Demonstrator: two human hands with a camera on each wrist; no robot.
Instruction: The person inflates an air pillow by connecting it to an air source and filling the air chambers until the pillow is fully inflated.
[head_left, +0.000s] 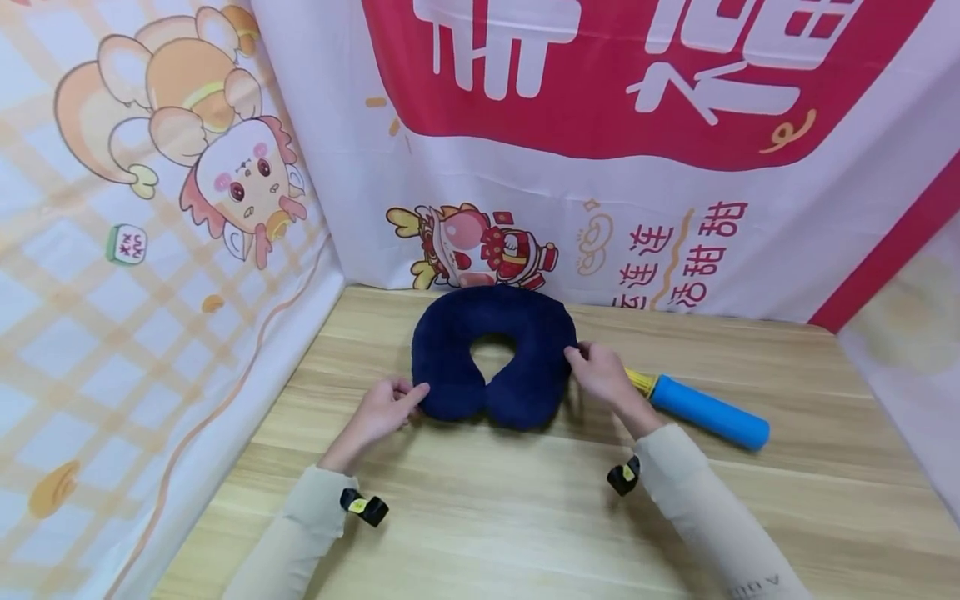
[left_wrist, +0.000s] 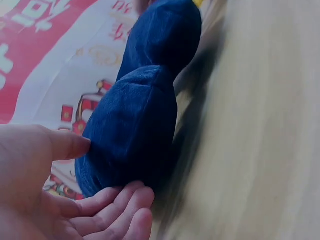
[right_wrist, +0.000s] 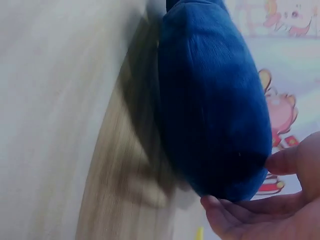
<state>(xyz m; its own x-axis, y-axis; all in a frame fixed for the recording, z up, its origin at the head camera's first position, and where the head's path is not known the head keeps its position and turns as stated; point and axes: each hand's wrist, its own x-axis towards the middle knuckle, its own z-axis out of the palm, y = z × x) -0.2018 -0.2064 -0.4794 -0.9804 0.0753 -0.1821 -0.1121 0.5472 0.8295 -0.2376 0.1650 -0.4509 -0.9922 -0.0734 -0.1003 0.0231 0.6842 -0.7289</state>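
Note:
A navy blue U-shaped neck pillow (head_left: pixel 450 333) is at the back of the wooden table, its opening toward me. My left hand (head_left: pixel 386 408) pinches its left end, thumb on top and fingers beneath, as the left wrist view shows with the plush pillow (left_wrist: pixel 132 120). On the opposite side my right hand (head_left: pixel 603 375) holds the outer edge between thumb and fingers. The right wrist view shows the thumb against the upper face of the pillow (right_wrist: pixel 215 95) and the fingertips under it. A shadow lies below; whether the pillow touches the table I cannot tell.
A blue hand pump (head_left: pixel 708 410) with a yellow end lies on the table (head_left: pixel 480 517) right of the pillow, partly behind my right hand. Printed cloth hangs at the back (head_left: pixel 480 179) and along the left side (head_left: pixel 150 333).

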